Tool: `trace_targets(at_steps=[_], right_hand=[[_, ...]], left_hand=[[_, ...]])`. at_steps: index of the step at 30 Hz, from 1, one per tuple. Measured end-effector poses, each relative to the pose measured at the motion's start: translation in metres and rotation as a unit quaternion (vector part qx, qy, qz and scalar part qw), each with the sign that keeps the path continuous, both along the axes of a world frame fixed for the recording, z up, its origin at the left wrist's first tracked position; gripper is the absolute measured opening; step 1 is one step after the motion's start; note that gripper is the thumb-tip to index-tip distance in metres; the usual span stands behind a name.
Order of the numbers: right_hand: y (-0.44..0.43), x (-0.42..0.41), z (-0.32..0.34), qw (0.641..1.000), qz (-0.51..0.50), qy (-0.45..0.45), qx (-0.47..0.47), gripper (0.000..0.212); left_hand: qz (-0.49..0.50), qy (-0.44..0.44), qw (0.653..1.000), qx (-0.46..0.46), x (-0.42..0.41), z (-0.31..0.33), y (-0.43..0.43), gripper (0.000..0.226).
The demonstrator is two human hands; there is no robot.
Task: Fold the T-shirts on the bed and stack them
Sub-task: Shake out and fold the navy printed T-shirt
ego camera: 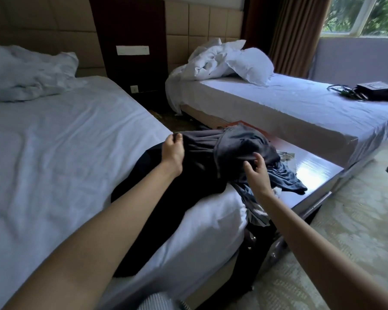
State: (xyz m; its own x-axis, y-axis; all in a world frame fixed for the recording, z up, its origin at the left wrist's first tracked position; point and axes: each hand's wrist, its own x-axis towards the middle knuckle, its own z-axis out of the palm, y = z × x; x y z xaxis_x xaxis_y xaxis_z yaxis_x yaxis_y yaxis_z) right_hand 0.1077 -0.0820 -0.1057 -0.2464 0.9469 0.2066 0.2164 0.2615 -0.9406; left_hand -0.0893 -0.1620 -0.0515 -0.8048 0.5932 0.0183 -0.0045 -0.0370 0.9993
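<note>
A dark grey T-shirt lies bunched on top of a pile at the right edge of the near bed. My left hand pinches its upper left edge. My right hand pinches a fold at its lower right. Under it a black garment spreads down the bed's side. More bluish-grey clothes spill onto a glossy wooden table between the beds.
A crumpled white duvet lies at the head of the near bed. The second bed at the right carries pillows and a black handbag. A dark suitcase stands beside the near bed on patterned carpet.
</note>
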Motion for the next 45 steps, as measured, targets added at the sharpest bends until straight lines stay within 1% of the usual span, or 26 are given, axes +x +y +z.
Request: trace_targets(at_steps=[1, 3, 5, 7, 8, 10, 11, 13, 16, 18, 20, 22, 25, 27, 28, 30, 31, 33, 34, 36, 37, 39, 41, 42, 44, 45], right_hand=[[-0.007, -0.005, 0.004, 1.000, 0.008, -0.023, 0.020, 0.060], [-0.027, -0.017, 0.010, 0.990, 0.025, -0.118, 0.070, 0.071], [-0.050, -0.033, 0.015, 0.962, 0.062, -0.245, 0.104, 0.084], [-0.074, -0.051, 0.015, 0.918, 0.124, -0.355, 0.123, 0.090], [-0.086, -0.061, 0.012, 0.896, 0.155, -0.393, 0.135, 0.087], [-0.108, -0.081, 0.004, 0.867, 0.193, -0.425, 0.174, 0.065], [-0.120, -0.090, 0.001, 0.866, 0.198, -0.417, 0.193, 0.052], [-0.142, -0.112, -0.005, 0.890, 0.204, -0.349, 0.210, 0.039], [-0.184, -0.148, 0.005, 0.947, 0.237, -0.143, 0.165, 0.035], [-0.218, -0.172, 0.020, 0.957, 0.260, -0.045, 0.122, 0.035], [-0.252, -0.195, 0.030, 0.946, 0.303, 0.003, 0.118, 0.036], [-0.286, -0.216, 0.031, 0.924, 0.353, 0.006, 0.147, 0.038], [-0.328, -0.238, 0.020, 0.867, 0.459, -0.046, 0.188, 0.039], [-0.344, -0.238, 0.010, 0.821, 0.519, -0.101, 0.214, 0.041], [-0.345, -0.236, 0.006, 0.812, 0.524, -0.097, 0.237, 0.040], [-0.337, -0.223, 0.002, 0.828, 0.486, -0.042, 0.276, 0.034], [-0.329, -0.214, 0.000, 0.841, 0.442, -0.018, 0.310, 0.031], [-0.308, -0.199, -0.005, 0.856, 0.329, -0.021, 0.398, 0.033], [-0.298, -0.191, -0.008, 0.858, 0.275, -0.041, 0.431, 0.034], [-0.282, -0.175, -0.011, 0.855, 0.186, -0.078, 0.478, 0.034], [-0.276, -0.167, -0.014, 0.849, 0.154, -0.093, 0.496, 0.035], [-0.264, -0.151, -0.022, 0.834, 0.123, -0.137, 0.519, 0.037], [-0.252, -0.135, -0.036, 0.825, 0.118, -0.223, 0.506, 0.047], [-0.246, -0.128, -0.042, 0.831, 0.121, -0.275, 0.468, 0.055], [-0.235, -0.119, -0.048, 0.857, 0.137, -0.362, 0.340, 0.079], [-0.229, -0.118, -0.050, 0.866, 0.151, -0.390, 0.274, 0.087]], left_hand=[[0.029, -0.003, 1.000, -0.002, -0.015, -0.001, -0.015, 0.037], [0.083, -0.004, 0.997, 0.009, -0.042, 0.000, -0.050, 0.034], [0.109, 0.007, 0.994, 0.001, -0.068, 0.001, -0.088, 0.029], [0.112, 0.021, 0.993, -0.025, -0.089, -0.001, -0.128, 0.021], [0.114, 0.019, 0.992, -0.039, -0.100, -0.005, -0.148, 0.020], [0.127, 0.021, 0.989, -0.069, -0.116, -0.013, -0.187, 0.021], [0.137, 0.029, 0.986, -0.089, -0.123, -0.015, -0.206, 0.021], [0.162, 0.042, 0.979, -0.116, -0.136, -0.022, -0.241, 0.020], [0.215, 0.036, 0.968, -0.127, -0.154, -0.027, -0.293, 0.020], [0.228, 0.045, 0.961, -0.152, -0.160, -0.026, -0.321, 0.015], [0.221, 0.053, 0.963, -0.147, -0.160, -0.020, -0.344, 0.013], [0.170, 0.036, 0.977, -0.128, -0.154, -0.009, -0.360, 0.022], [0.015, -0.061, 0.993, -0.105, -0.144, 0.001, -0.373, 0.049], [-0.068, -0.055, 0.988, -0.125, -0.140, 0.001, -0.378, 0.055], [-0.097, -0.031, 0.983, -0.152, -0.138, -0.001, -0.379, 0.051], [-0.114, 0.059, 0.964, -0.234, -0.131, -0.006, -0.379, 0.040], [-0.089, 0.131, 0.940, -0.301, -0.131, -0.011, -0.376, 0.046], [0.000, 0.269, 0.864, -0.426, -0.128, -0.018, -0.366, 0.064], [0.037, 0.322, 0.838, -0.438, -0.123, -0.017, -0.361, 0.068], [0.033, 0.396, 0.817, -0.417, -0.115, -0.015, -0.345, 0.071], [-0.012, 0.410, 0.813, -0.413, -0.111, -0.015, -0.337, 0.074], [-0.112, 0.382, 0.815, -0.421, -0.102, -0.017, -0.319, 0.084], [-0.156, 0.356, 0.802, -0.453, -0.093, -0.028, -0.304, 0.092], [-0.153, 0.375, 0.773, -0.488, -0.089, -0.036, -0.297, 0.092], [-0.115, 0.423, 0.710, -0.550, -0.085, -0.045, -0.283, 0.085], [-0.095, 0.426, 0.699, -0.566, -0.084, -0.046, -0.277, 0.079]])
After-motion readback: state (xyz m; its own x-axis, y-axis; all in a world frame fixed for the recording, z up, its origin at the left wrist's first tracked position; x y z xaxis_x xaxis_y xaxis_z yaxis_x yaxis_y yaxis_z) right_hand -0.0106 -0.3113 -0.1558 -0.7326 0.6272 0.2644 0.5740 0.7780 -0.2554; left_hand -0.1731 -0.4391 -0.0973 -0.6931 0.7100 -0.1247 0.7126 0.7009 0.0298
